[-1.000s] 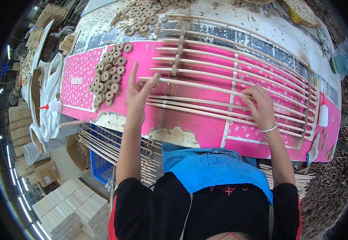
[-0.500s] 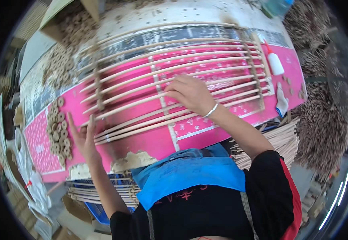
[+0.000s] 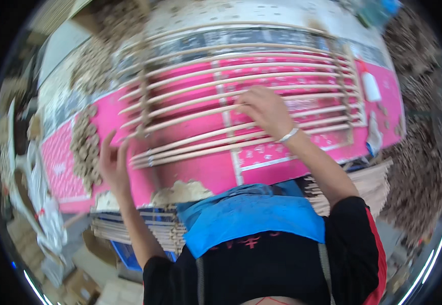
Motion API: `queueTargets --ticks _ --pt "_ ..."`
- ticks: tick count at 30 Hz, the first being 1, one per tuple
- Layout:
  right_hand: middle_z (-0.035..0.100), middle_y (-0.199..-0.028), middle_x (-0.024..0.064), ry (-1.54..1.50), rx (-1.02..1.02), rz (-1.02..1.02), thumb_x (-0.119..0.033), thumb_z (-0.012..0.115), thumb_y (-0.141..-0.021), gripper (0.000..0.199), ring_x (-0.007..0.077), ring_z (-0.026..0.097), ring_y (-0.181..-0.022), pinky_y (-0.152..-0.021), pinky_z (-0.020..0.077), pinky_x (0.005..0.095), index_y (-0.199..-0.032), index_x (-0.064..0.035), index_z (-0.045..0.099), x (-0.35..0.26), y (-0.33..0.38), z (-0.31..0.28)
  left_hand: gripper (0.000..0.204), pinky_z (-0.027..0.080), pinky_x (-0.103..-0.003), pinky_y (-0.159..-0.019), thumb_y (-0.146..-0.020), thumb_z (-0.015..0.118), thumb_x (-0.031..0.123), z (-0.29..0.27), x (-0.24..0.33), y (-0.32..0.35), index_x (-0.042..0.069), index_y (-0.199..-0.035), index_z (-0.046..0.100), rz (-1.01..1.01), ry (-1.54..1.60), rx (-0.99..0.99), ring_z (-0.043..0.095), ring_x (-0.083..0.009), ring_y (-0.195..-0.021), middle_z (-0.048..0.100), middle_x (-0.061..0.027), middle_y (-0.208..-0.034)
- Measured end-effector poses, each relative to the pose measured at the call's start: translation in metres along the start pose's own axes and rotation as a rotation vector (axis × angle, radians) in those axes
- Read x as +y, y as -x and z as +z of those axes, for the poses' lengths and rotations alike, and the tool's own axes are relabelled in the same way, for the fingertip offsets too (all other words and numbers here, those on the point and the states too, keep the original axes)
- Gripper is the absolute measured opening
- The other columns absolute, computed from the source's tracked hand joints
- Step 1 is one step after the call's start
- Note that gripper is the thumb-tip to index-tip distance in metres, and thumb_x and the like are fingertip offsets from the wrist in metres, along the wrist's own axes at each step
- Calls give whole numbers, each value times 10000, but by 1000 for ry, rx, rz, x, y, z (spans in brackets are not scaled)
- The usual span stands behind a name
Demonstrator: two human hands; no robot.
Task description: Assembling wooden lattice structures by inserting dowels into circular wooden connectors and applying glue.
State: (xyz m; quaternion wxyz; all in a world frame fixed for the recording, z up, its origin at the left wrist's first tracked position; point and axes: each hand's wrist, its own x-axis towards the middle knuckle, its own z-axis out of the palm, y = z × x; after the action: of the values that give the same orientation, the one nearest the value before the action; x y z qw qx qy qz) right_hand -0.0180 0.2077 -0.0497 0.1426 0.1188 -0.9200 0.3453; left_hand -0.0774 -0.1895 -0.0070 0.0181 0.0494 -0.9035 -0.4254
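Wooden slat rack (image 3: 241, 86), pale parallel rods, curved

Slat frame (image 3: 241, 86) lies across the worktable (image 3: 200, 175), long slats running 9 to 3 o'clock. Right hand (image 3: 264, 109) rests on the slats near frame centre. Left hand (image 3: 112, 165) at 8 o'clock of the frame, on the table just beside the slat ends. Pile of small rings (image 3: 85, 147) just at 9 o'clock of left hand. Slat stack (image 3: 129, 229) below table edge, 6 o'clock of left hand.
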Motion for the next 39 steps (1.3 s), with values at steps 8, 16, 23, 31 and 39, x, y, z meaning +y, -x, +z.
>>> queueTargets --ticks 8,16,23,31,39 --pt "683 -936 82 -17 -36 75 -175 736 -921 137 292 658 -917 -805 530 432 -955 -44 716 -13 -3 -6 462 403 -439 -1009 -840 811 239 12 5 0 203 -1292 719 594 -397 -74 597 -289 -1169 657 -50 -1219" --pt "644 -905 53 243 -67 -81 -209 736 -910 116 253 623 -897 -768 477 402 -901 -94 722 -9 -2 -3 407 416 -433 -995 -823 807 190 27 1 -2 179 -1222 727 600 -407 -79 617 -264 -1071 652 -28 -1124" --pt "668 -952 93 210 21 -93 -151 764 -873 155 292 628 -916 -809 500 420 -995 -57 747 -20 -5 -14 423 465 -433 -935 -806 851 227 22 0 -16 127 -1194 718 590 -305 -51 637 -289 -1066 683 -66 -1117" --pt "678 -947 109 100 19 32 -89 748 -896 101 298 654 -911 -795 513 415 -981 -37 745 -28 0 -26 436 491 -455 -1025 -951 644 77 27 -10 -202 175 -1376 647 708 -518 151 623 -310 -1232 685 -50 -1291" --pt "680 -936 120 65 -20 91 -85 735 -906 95 307 664 -906 -789 522 416 -981 -28 748 -27 9 -35 287 481 -420 -974 -941 581 57 56 -20 -274 188 -1133 751 778 -871 59 637 -253 -1192 679 -29 -1187"
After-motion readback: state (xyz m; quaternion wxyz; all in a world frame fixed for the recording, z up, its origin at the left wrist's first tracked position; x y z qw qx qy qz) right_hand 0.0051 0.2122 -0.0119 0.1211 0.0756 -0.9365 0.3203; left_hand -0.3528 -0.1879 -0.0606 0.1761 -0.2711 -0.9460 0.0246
